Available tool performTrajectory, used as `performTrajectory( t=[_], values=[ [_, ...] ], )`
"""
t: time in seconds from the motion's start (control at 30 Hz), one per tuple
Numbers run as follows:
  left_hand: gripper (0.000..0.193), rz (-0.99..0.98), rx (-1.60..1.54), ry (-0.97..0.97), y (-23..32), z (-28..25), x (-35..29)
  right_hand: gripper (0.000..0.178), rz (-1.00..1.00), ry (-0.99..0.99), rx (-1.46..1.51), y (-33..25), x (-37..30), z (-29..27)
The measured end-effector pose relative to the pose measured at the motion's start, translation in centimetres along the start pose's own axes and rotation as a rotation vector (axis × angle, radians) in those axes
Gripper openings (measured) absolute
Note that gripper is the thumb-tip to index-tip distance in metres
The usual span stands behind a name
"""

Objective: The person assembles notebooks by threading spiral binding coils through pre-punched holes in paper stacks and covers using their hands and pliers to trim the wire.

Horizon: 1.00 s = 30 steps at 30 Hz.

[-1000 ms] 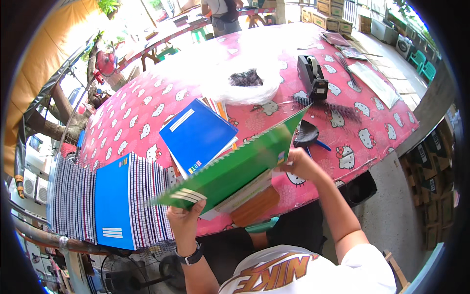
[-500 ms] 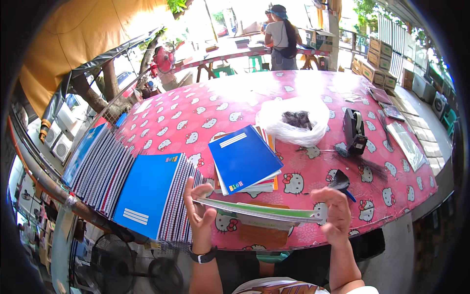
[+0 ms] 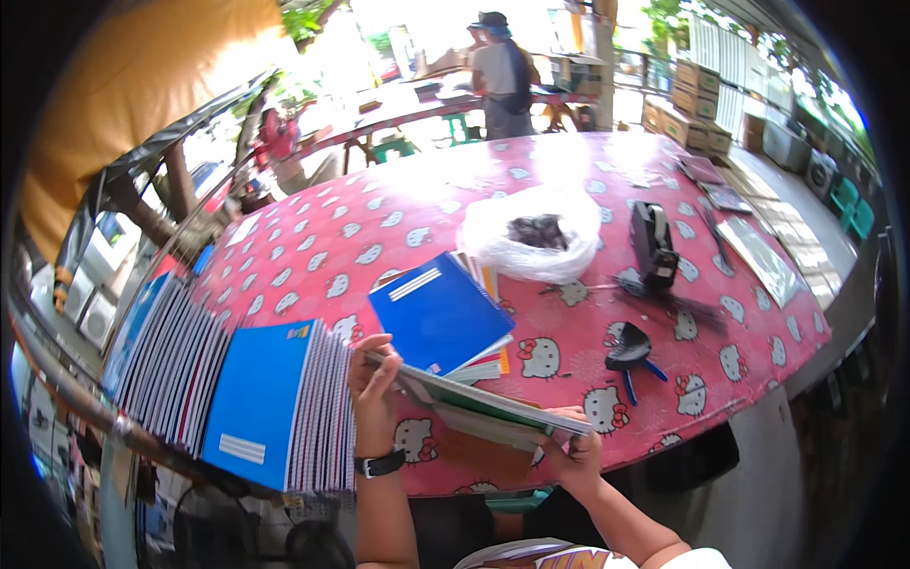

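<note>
Between my two hands a thin stack of sheets with a green face [image 3: 483, 403] is held on edge, slanting down to the right above the table. My left hand [image 3: 374, 384] closes on its left end, fingers bent over the corner; a dark watch is on that wrist. My right hand [image 3: 573, 453] grips the lower right end, thumb in front and fingers behind. Under the stack lies a brown board [image 3: 488, 457], partly hidden. Just beyond is a pile topped by a blue spiral notebook [image 3: 441, 313]. To the right lies a black-headed hand tool with blue handles [image 3: 629, 351].
Rows of spiral notebooks [image 3: 261, 398] stand along the left edge. A white plastic bag [image 3: 531, 232] with dark contents sits mid-table, beside a black device [image 3: 654, 245] and thin dark strands [image 3: 687, 313]. Clear packets [image 3: 758, 256] lie at right. A person [image 3: 502, 76] stands at a far table.
The stack has tilted, its right end dropping toward me. My right hand has gone from open fingers at the end to gripping it lower down. The view has shifted a little.
</note>
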State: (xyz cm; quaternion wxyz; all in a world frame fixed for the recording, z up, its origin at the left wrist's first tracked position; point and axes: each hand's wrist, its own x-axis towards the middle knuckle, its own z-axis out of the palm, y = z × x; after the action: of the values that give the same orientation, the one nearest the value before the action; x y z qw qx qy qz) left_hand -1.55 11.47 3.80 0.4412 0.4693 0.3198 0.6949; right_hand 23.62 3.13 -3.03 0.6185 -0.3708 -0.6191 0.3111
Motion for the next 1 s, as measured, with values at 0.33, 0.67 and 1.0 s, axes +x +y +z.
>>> performTrajectory(
  t=[0.33, 0.67, 1.0],
  values=[
    [0.025, -0.032, 0.146, 0.214, 0.1, -1.1, -0.8, 0.041, 0.037, -0.467, 0.338, -0.4, 3.9, -3.8],
    [0.021, -0.072, -0.128, 0.207, 0.5, -1.5, -0.6, 0.015, 0.214, -0.019, -1.129, 13.7, 14.1, -21.5],
    [0.087, 0.700, 1.119, -0.131, 3.5, 8.9, -7.6, 0.035, -0.144, 0.326, -0.695, -3.7, 12.5, -15.9]
  ],
)
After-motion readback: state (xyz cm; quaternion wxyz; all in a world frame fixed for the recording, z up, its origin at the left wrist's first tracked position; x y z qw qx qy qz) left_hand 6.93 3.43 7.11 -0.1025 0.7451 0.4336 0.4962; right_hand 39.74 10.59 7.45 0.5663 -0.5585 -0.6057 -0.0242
